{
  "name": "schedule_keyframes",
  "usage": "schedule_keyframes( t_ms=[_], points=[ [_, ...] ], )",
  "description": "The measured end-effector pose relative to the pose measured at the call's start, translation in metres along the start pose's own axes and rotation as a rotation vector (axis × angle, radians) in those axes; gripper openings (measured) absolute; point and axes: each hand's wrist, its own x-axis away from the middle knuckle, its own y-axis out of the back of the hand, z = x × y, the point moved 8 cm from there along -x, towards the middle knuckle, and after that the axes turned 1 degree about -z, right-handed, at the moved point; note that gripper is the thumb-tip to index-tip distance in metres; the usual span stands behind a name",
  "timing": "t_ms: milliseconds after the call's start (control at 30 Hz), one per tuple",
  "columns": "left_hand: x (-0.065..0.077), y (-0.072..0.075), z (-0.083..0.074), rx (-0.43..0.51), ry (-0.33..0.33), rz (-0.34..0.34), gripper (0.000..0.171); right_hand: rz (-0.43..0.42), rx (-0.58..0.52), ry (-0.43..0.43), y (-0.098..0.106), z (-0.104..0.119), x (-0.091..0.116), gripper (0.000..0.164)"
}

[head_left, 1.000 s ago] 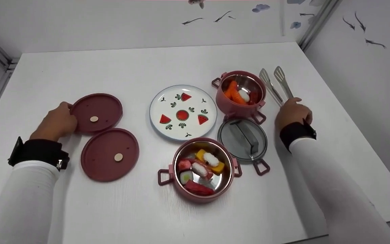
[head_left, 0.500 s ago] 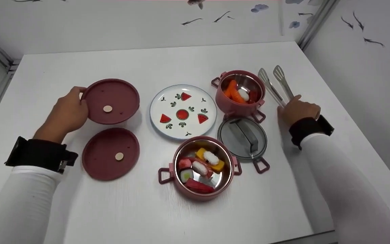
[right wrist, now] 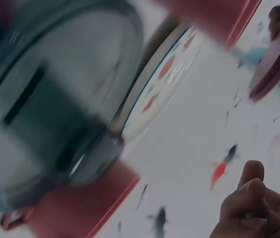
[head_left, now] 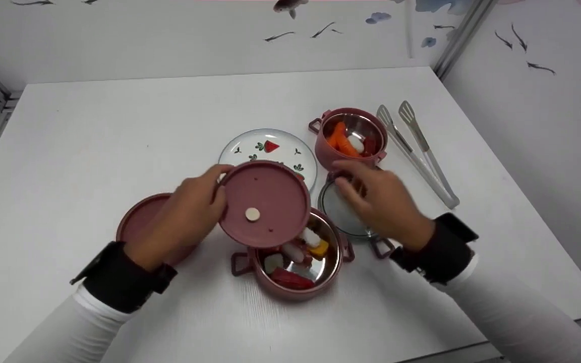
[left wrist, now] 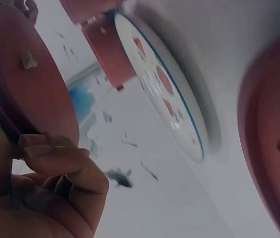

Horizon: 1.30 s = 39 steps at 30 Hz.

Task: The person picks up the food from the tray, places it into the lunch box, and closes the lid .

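My left hand [head_left: 194,206] pinches the edge of a maroon round lid [head_left: 270,201] with a small cream knob. The lid is raised and overlaps the plate and the front pot [head_left: 295,287] in the head view. My right hand [head_left: 386,201] hovers over the grey glass lid [head_left: 338,212], thumb and fingers parted around nothing. In the right wrist view, the glass lid's handle [right wrist: 55,114] is blurred. A second maroon lid [head_left: 141,217] lies on the table, partly behind my left forearm. Toy food pieces [head_left: 290,277] sit in the front pot.
Behind stands a smaller red pot [head_left: 348,151] with orange and white toy food. A white plate [head_left: 240,143] with watermelon prints lies at the middle. Metal tongs [head_left: 437,181] lie at the right. Walls rise at the back and right.
My left hand has lifted the maroon lid and carried it right, over the front pot. My right hand has let go of the tongs and moved left above the glass lid.
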Motion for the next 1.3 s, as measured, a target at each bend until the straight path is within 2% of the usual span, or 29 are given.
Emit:
schedule_keyframes(
  t_ms=[67, 133, 267, 433, 767, 967, 1100, 1200, 1300],
  points=[
    [0.004, -0.014, -0.008, 0.026, -0.022, 0.014, 0.042, 0.118, -0.033, -0.023, -0.020, 0.014, 0.007, 0.040],
    [0.008, -0.026, -0.015, 0.042, -0.032, 0.033, 0.042, 0.194, -0.064, -0.062, -0.033, 0.019, 0.014, 0.044],
    [0.012, -0.043, -0.021, 0.048, -0.024, 0.059, 0.042, 0.229, -0.117, -0.090, -0.046, 0.018, 0.023, 0.045],
    [0.019, -0.057, -0.019, 0.007, 0.007, 0.059, 0.043, 0.243, -0.142, -0.082, -0.054, 0.014, 0.033, 0.045],
    [0.031, -0.072, -0.021, -0.229, -0.079, 0.015, 0.046, 0.173, 0.015, -0.019, -0.059, 0.011, 0.043, 0.041],
    [0.035, -0.071, -0.028, -0.358, -0.191, -0.088, 0.041, 0.144, 0.071, 0.005, -0.058, 0.012, 0.044, 0.041],
    [0.038, -0.069, -0.034, -0.436, -0.237, -0.175, 0.046, 0.065, 0.156, 0.040, -0.052, 0.019, 0.041, 0.039],
    [0.036, -0.069, -0.042, -0.448, -0.270, -0.207, 0.056, 0.010, 0.141, 0.067, -0.050, 0.027, 0.036, 0.040],
    [0.032, -0.077, -0.047, -0.413, -0.304, -0.165, 0.067, 0.059, 0.076, 0.069, -0.059, 0.033, 0.031, 0.048]
  ],
)
